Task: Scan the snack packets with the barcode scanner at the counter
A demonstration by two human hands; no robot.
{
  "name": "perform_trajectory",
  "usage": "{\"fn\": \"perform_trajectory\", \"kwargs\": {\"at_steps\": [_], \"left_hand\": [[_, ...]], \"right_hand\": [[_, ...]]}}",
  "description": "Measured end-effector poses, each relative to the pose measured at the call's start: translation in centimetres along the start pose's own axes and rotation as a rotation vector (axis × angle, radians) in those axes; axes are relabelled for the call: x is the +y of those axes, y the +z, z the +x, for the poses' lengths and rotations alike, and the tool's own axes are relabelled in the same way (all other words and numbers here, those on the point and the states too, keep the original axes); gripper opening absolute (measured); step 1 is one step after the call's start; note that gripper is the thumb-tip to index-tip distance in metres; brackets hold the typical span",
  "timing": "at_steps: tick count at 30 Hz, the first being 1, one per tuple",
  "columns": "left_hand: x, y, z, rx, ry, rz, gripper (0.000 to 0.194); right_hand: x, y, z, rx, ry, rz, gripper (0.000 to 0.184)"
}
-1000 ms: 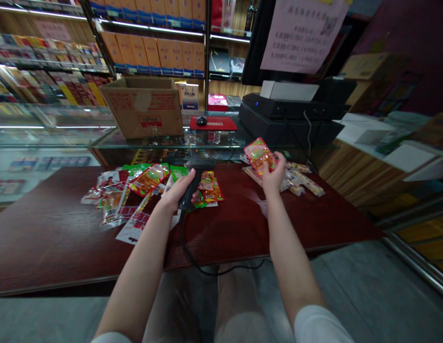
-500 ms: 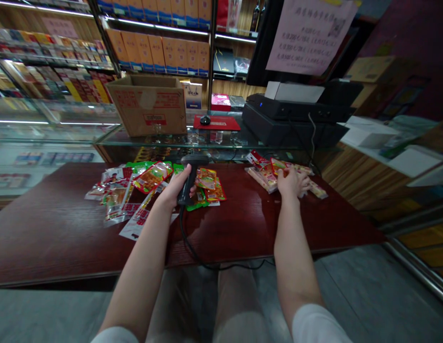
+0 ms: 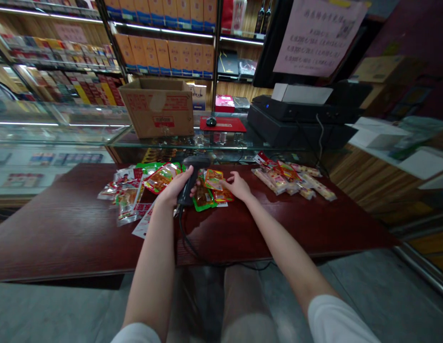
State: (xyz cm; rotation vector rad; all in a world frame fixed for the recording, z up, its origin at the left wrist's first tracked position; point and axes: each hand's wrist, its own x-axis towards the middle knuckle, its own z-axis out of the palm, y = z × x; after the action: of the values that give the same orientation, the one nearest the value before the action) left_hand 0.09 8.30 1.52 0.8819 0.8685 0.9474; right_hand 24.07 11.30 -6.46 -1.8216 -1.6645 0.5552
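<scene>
My left hand (image 3: 176, 188) is wrapped round the handle of a black barcode scanner (image 3: 187, 188), held above the table with its cable trailing down to the front edge. My right hand (image 3: 237, 186) reaches in from the right, fingers slightly parted and fingertips at the right edge of a red-and-yellow snack packet (image 3: 213, 178). That packet lies on other packets, including a green-edged one (image 3: 203, 199). Left of the scanner lie a red-edged packet (image 3: 162, 177) and several clear, red-and-white packets (image 3: 128, 202). A separate pile of snack packets (image 3: 278, 181) lies further right.
The dark red table (image 3: 221, 238) stands before a glass counter. On the counter are an open cardboard box (image 3: 160, 112), a red mat (image 3: 223, 124) with a black mouse (image 3: 211, 122), and black till equipment (image 3: 300, 119). Behind are stocked shelves. The scanner cable (image 3: 187, 240) crosses the front edge.
My right hand has left the right-hand pile and moved left to the packets beside the scanner. The left hand still holds the scanner. The whole view has shifted slightly.
</scene>
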Motion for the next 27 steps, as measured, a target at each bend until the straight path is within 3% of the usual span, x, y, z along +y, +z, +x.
{"fn": "perform_trajectory", "kwargs": {"at_steps": [6,12,15,18,21,23,27], "left_hand": [[0.4,-0.7,-0.4,-0.013,-0.001,-0.016,0.037],[0.2,-0.6,-0.1,-0.017,-0.004,0.010,0.037],[0.1,-0.4,-0.1,-0.028,-0.001,0.032,0.037],[-0.1,0.0,-0.1,-0.045,-0.002,0.066,0.039],[-0.3,0.2,-0.1,-0.057,-0.003,0.111,0.042],[-0.5,0.2,0.1,-0.058,-0.001,0.132,0.042],[-0.7,0.2,0.3,-0.061,-0.005,0.150,0.043]], "right_hand": [[-1.0,0.1,1.0,-0.076,0.077,-0.271,0.066],[0.9,-0.8,1.7,-0.140,0.076,0.166,0.028],[1.7,-1.3,1.4,-0.117,0.066,0.236,0.019],[1.6,-1.2,1.1,-0.084,0.066,0.221,0.034],[1.0,-0.6,0.9,-0.105,0.044,0.040,0.050],[1.0,-0.6,0.8,-0.129,0.012,-0.009,0.047],[2.2,-1.7,0.9,-0.072,-0.049,0.147,0.040]]}}
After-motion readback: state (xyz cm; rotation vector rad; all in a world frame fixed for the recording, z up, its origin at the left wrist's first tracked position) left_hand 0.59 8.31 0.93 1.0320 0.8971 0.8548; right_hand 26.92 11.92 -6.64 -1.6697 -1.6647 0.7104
